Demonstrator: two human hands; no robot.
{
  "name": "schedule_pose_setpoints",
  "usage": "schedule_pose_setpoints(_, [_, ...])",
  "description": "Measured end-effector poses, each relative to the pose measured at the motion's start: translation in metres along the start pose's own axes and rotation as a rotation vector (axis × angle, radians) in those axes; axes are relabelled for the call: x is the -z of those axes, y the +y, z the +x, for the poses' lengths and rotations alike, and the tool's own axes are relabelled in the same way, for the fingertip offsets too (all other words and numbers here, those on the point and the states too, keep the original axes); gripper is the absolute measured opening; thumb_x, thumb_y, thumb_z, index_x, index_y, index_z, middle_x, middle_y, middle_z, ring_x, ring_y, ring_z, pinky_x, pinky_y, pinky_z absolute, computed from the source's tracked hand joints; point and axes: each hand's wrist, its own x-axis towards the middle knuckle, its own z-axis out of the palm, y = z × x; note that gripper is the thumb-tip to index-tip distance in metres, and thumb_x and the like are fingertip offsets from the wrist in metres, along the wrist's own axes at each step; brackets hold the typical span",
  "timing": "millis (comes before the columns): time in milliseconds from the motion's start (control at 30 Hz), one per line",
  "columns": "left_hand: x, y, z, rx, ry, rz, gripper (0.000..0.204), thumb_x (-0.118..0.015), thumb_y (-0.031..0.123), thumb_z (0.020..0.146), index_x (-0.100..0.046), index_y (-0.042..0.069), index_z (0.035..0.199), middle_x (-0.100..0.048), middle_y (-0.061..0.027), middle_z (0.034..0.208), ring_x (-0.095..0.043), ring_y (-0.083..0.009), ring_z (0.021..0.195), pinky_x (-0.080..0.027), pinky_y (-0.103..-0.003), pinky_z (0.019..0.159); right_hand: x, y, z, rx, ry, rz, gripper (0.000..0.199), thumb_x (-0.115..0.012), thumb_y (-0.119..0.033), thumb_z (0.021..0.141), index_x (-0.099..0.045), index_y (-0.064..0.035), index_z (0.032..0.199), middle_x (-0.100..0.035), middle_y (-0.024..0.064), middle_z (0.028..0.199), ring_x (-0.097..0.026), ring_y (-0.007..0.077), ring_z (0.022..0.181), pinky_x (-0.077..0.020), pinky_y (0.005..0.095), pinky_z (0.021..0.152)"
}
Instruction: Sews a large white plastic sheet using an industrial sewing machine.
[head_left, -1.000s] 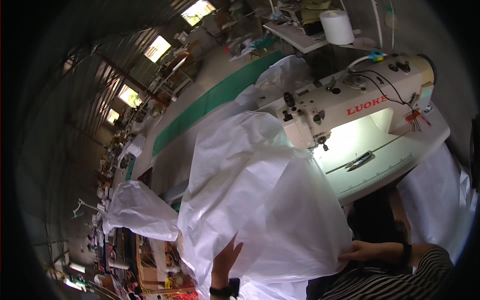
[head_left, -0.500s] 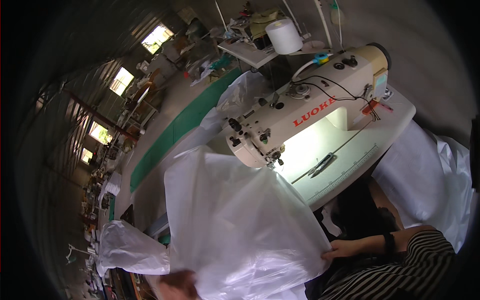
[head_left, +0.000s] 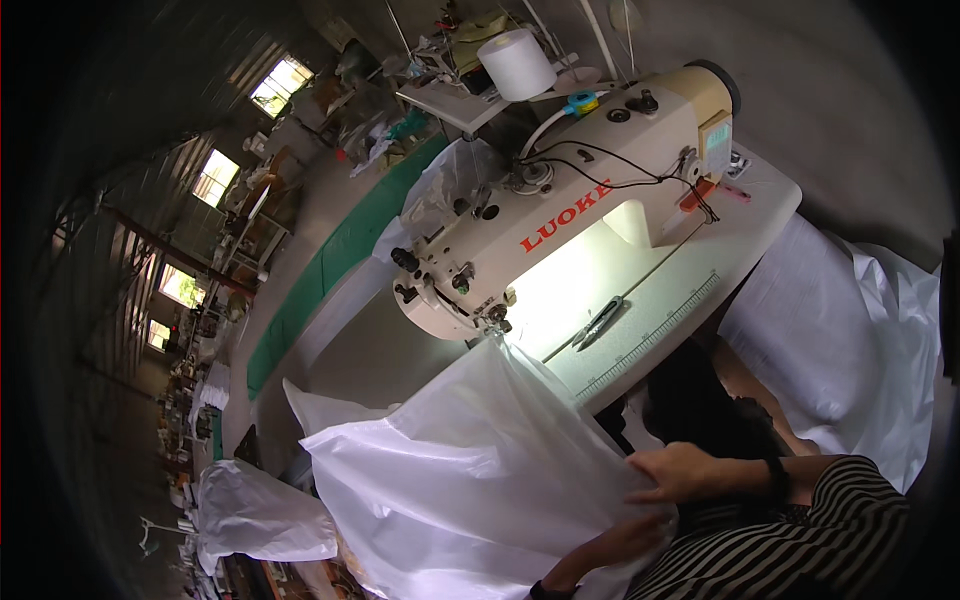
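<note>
A thin, shiny white sheet (head_left: 450, 480) hangs in folds from under the needle area of a sewing machine (head_left: 570, 200) toward me. At the sheet's right edge, my right hand (head_left: 685, 472) is closed on the material, thumb and fingers pinching it. Just below, my left hand (head_left: 620, 542) reaches in from the lower edge and is closed on a gathered part of the same sheet, its fingertips partly hidden by folds. The two hands are close together. Thread snips (head_left: 600, 322) lie on the lit machine bed, apart from both hands.
A white thread cone (head_left: 517, 64) stands behind the machine. More white sheeting (head_left: 800, 330) is heaped at the right, and another white piece (head_left: 262, 515) hangs at the lower left. A long table with a green strip (head_left: 340, 262) runs away at the left.
My left hand has moved from the sheet's lower left corner across to the right, beside my right hand. The sheet's left side has swung down and folded. The view has shifted slightly.
</note>
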Motion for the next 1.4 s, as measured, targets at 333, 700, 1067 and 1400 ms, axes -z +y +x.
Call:
schedule_pose_setpoints(333, [0.143, 0.050, -0.103, 0.324, 1.209, 1.344, 0.047, -0.068, 0.028, 0.087, -0.057, 0.006, 0.127, -0.057, -0.0131, 0.133, -0.055, -0.0315, 0.123, -0.040, -0.048, 0.105, -0.051, 0.031, 0.012, 0.021, -0.293, 0.607, 0.046, -0.044, -0.043, 0.104, -0.058, 0.0000, 0.096, -0.060, 0.0082, 0.084, -0.054, 0.0169, 0.081, -0.0456, 0.0331, 0.077])
schedule_pose_setpoints(700, [0.207, 0.050, 0.018, -0.165, 1.176, 1.174, 0.050, -0.063, 0.023, 0.088, -0.052, 0.009, 0.134, -0.055, -0.0097, 0.137, -0.049, -0.0287, 0.129, -0.038, -0.047, 0.106, -0.045, 0.053, 0.018, 0.024, -0.457, 0.573, 0.053, -0.043, -0.046, 0.104, -0.061, 0.0038, 0.101, -0.060, 0.0038, 0.087, -0.053, 0.0123, 0.085, -0.0446, 0.0318, 0.078])
schedule_pose_setpoints(1067, [0.205, 0.039, 0.013, -0.082, 1.208, 1.224, 0.050, -0.063, 0.031, 0.086, -0.057, 0.014, 0.133, -0.052, -0.0043, 0.142, -0.045, -0.0272, 0.132, -0.032, -0.049, 0.109, 0.013, -0.014, 0.063, -0.068, 0.299, 0.454, 0.023, -0.059, -0.020, 0.098, -0.061, 0.0025, 0.104, -0.069, 0.0196, 0.092, -0.070, 0.0269, 0.086, -0.0534, 0.0342, 0.076])
schedule_pose_setpoints(1400, [0.216, 0.050, 0.005, -0.180, 1.146, 1.119, 0.050, -0.064, 0.029, 0.085, -0.058, 0.009, 0.130, -0.061, -0.0086, 0.129, -0.050, -0.0286, 0.125, -0.036, -0.047, 0.105, 0.005, -0.040, 0.124, 0.194, 0.679, -0.684, 0.038, -0.052, -0.009, 0.090, -0.058, 0.0012, 0.126, -0.063, 0.0076, 0.071, -0.067, 0.0201, 0.063, -0.0536, 0.0314, 0.052])
